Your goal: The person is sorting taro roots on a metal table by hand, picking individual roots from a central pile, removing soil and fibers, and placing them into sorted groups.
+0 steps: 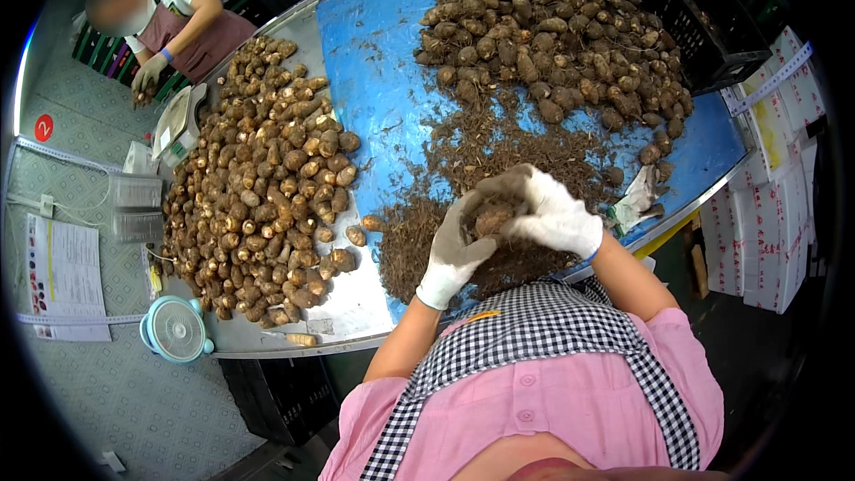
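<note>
A brown, hairy taro corm (493,220) is between my two gloved hands, above a heap of loose root fibres (494,153). My left hand (459,244), in a white knit glove with a dirt-greyed palm, cups it from the left. From the right, my right hand (551,210) curls over the same corm, its fingers slightly blurred. Beyond the fibres rises a large pile of rough, soil-covered taro corms (528,27). To the left spreads a second pile of cleaner taro corms (267,194), many with pale ends.
Blue sheeting (374,67) covers part of the metal table. Along its near left edge lie a wooden-handled knife (300,339) and a small fan (177,329). A scale (177,127) stands by a gloved co-worker (180,27). A black crate (695,20) and a cloth (638,204) are right.
</note>
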`<action>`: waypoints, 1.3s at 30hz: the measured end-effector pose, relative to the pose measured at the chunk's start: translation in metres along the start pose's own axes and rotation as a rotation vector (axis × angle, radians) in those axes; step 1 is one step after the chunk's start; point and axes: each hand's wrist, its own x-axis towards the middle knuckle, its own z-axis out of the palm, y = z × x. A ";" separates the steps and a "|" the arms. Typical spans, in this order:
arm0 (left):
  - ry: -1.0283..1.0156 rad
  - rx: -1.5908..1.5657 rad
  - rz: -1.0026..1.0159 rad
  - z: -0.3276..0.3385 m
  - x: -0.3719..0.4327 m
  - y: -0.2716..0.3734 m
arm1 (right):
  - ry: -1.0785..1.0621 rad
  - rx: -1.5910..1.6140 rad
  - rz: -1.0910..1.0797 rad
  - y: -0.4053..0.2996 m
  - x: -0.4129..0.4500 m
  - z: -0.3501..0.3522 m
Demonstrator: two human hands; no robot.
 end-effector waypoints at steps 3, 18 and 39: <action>0.010 -0.066 -0.026 0.004 -0.001 -0.005 | 0.030 -0.254 -0.242 0.000 -0.003 0.009; 0.146 -0.094 -0.067 0.003 -0.001 0.003 | 0.107 0.053 -0.129 0.010 0.003 0.005; 1.135 -1.198 0.493 -0.279 0.078 0.056 | 0.196 -0.402 0.543 0.113 0.201 -0.002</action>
